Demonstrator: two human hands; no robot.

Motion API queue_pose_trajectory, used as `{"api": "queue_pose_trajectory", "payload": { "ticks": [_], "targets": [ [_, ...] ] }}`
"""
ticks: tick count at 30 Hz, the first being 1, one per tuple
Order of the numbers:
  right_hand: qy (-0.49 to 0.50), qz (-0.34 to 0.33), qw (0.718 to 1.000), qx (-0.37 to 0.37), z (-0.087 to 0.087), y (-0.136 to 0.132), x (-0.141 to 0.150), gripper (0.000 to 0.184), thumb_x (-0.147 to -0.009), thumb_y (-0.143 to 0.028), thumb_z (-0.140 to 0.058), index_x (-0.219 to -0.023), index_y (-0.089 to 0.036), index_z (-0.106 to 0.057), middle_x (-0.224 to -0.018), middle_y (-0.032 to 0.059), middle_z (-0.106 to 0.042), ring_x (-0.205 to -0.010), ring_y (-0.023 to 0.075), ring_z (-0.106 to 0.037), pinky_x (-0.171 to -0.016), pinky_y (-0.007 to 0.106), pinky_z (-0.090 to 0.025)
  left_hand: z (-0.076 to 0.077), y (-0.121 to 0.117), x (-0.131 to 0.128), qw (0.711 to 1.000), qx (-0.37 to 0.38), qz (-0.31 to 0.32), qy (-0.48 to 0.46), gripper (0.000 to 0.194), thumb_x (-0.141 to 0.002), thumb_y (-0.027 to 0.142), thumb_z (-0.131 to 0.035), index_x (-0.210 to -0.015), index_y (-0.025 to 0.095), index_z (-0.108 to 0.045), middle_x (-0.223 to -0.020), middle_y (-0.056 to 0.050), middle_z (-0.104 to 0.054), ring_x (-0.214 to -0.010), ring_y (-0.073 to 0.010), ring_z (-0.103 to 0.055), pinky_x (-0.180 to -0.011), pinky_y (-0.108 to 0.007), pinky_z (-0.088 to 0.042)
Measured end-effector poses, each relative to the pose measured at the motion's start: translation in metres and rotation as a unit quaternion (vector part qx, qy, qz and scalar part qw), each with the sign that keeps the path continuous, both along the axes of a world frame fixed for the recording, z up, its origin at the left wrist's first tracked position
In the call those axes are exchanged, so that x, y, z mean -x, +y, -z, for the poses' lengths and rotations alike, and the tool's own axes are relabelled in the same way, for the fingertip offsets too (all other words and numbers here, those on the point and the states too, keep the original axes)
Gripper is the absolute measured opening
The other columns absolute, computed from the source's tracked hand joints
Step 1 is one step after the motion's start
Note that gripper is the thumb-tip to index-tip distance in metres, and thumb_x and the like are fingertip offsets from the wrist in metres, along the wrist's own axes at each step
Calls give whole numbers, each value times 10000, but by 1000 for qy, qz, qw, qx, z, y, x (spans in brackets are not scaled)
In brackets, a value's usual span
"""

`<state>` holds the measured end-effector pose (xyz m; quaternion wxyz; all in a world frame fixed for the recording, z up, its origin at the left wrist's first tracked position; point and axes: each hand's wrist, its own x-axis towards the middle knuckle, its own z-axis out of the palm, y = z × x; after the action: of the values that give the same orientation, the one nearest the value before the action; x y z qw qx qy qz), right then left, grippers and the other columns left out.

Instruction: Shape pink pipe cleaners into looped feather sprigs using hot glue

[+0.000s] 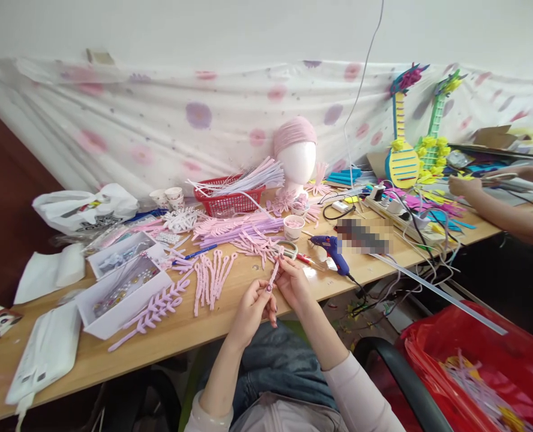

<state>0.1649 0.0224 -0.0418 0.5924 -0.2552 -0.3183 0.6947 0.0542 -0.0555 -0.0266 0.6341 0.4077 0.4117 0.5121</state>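
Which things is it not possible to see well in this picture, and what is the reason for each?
All in the head view:
- Lower end of the pink twisted strip: hidden in the left hand.
- Object beside the blue glue gun: covered by pixelation.
- Contents of the white carrier bag: mostly hidden by its plastic.
- Other person, beyond the arms: cut off by the right edge.
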Motion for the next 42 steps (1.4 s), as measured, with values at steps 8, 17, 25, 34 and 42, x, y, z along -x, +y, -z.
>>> {"api": "queue_pose_trajectory", "payload": {
  "ticks": [8,17,25,34,42],
  "targets": [
    [-36,-62,997,10,-9,-15,6,279,-640,-374,-821,-814,-173,-736,-506,-46,-572,-343,77,-466,-317,202,-361,0,10,-5,998,5,-30,-47,376,-753,505,-653,-878,174,-526,-575,56,-544,-425,-78,-472,-433,-205,-413],
    [-49,-65,997,-7,-11,-14,9,282,-649,-399,-818,-833,-192,-762,-564,-22,-619,-479,115,-553,-462,241,-472,-23,32,17,993,36,-4,-108,154,-755,232,-662,-827,143,-558,-664,7,-541,-485,-62,-445,-486,-197,-362],
    [-42,4,999,13,-5,-11,6,264,-642,-364,-831,-839,-199,-772,-777,32,-694,-678,126,-559,-606,235,-446,-36,60,35,993,35,47,-103,165,-795,278,-667,-819,145,-573,-620,16,-509,-487,-69,-427,-450,-176,-323],
    [-35,109,993,40,-6,-13,8,288,-628,-394,-834,-830,-221,-723,-715,-10,-626,-611,110,-496,-622,253,-439,-13,67,24,983,87,130,-91,202,-770,249,-613,-943,189,-529,-617,37,-519,-439,-65,-381,-425,-175,-302],
    [-378,482,789,-44,-8,-30,-67,413,-761,-484,-709,-562,-194,-493,-615,-17,-487,-595,127,-421,-575,270,-357,-5,64,26,978,130,93,-131,239,-784,364,-668,-802,169,-532,-572,64,-457,-413,-26,-292,-423,-154,-262]
  ]
}}
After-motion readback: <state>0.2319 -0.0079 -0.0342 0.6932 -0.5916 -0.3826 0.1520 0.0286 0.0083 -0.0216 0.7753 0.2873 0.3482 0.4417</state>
